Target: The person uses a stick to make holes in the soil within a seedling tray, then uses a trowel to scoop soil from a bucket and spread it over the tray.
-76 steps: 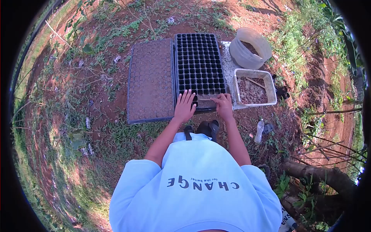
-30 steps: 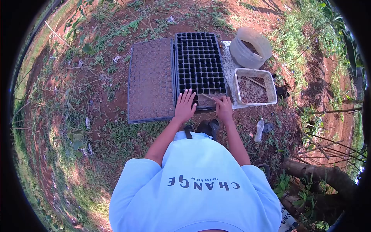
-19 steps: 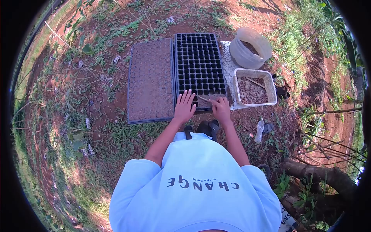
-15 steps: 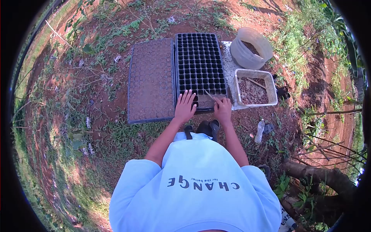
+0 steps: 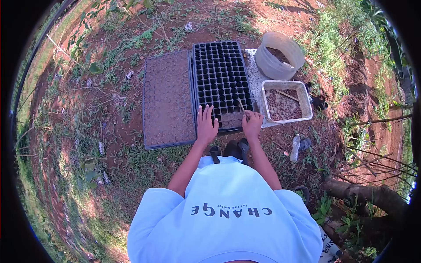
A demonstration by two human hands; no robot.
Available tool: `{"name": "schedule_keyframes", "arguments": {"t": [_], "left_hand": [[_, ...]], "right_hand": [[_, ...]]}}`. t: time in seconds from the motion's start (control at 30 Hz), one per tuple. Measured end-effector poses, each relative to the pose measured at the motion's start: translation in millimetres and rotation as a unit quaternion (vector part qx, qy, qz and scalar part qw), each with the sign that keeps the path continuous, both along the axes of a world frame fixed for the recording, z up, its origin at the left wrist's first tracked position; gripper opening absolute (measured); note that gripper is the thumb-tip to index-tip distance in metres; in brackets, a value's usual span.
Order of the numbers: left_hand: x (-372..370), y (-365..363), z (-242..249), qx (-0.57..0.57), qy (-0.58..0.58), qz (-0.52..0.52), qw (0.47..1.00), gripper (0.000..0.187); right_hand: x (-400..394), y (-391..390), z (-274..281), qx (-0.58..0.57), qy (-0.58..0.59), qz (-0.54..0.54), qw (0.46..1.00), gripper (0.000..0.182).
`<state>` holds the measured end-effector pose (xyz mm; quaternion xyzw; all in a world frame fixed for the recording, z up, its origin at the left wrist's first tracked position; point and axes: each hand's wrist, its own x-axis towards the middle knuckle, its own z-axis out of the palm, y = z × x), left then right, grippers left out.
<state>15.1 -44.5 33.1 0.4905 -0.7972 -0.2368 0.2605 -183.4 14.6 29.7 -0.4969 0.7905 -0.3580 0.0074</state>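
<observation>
Right hand [image 5: 252,124] pinched a thin stick [image 5: 241,105] at the black seedling tray's [image 5: 221,74] near right corner, the stick slanting away toward the tray's far edge. Left hand [image 5: 206,124] lay spread flat on the near edge, just beside.

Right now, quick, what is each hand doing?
Left hand: open, fingers spread, flat on the black seed tray.
Right hand: closed on a thin stick, poking it at the tray's near row.
</observation>
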Motion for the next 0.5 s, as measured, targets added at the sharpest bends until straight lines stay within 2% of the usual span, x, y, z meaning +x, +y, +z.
{"name": "schedule_keyframes", "arguments": {"t": [0.13, 0.23, 0.27, 0.37, 0.4, 0.5], "left_hand": [[-10, -2, 10, -0.009, 0.042, -0.016, 0.999, 0.054], [-11, -5, 14, -0.004, 0.042, -0.002, 0.999, 0.051], [-13, -5, 16, -0.003, 0.071, 0.012, 0.997, 0.043], [-13, -9, 22, 0.003, 0.053, 0.008, 0.999, 0.036], [-18, -11, 23, -0.011, 0.062, 0.017, 0.998, 0.026], [-42, -16, 33, -0.011, 0.066, 0.038, 0.997, 0.020]], "right_hand": [[-1, 0, 8, 0.022, -0.015, -0.004, 1.000, 0.022], [-2, -1, 15, -0.022, -0.008, -0.017, 1.000, 0.021], [-6, 1, 19, -0.010, -0.037, -0.012, 0.999, 0.020], [-18, 3, 30, -0.037, -0.033, -0.020, 0.999, 0.019], [-23, 3, 34, -0.022, -0.050, -0.022, 0.998, 0.019], [-45, 4, 49, -0.046, -0.025, -0.011, 0.999, 0.018]]}}
